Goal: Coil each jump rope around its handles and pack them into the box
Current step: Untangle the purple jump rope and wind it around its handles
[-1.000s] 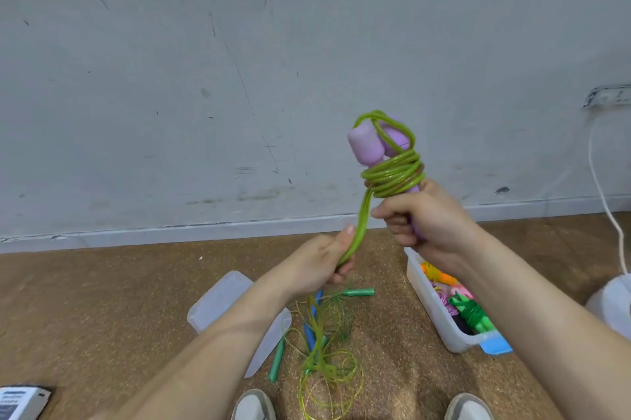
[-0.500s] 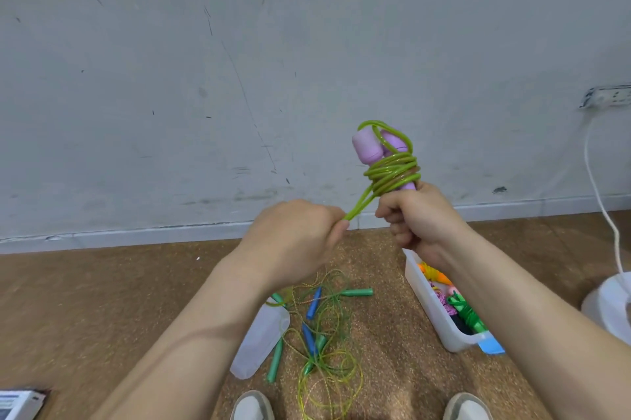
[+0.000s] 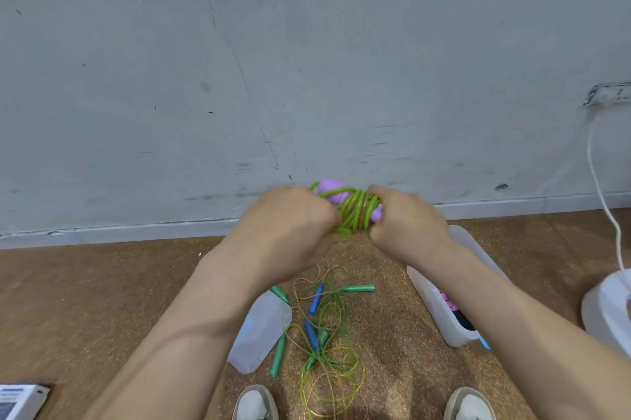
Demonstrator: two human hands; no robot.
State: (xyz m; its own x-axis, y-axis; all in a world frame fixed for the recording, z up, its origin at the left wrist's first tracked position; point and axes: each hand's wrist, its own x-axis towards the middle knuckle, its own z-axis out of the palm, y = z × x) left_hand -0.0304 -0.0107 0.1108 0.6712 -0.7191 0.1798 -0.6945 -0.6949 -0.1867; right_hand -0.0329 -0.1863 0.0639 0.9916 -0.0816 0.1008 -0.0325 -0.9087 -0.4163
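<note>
Where the jump rope (image 3: 355, 214) sits: raised before the wall (image 3: 307, 44), green cord wound round purple handles (image 3: 329, 184).
Left hand (image 3: 290, 225): fingers curled, gripping the wound cord.
Right hand (image 3: 406, 225): curled round the handles' end.
Box (image 3: 430, 303): on the floor (image 3: 102, 283), at right.

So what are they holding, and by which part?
A jump rope, green cord coiled round purple handles. The left hand grips its left end, the right hand its right end.
</note>
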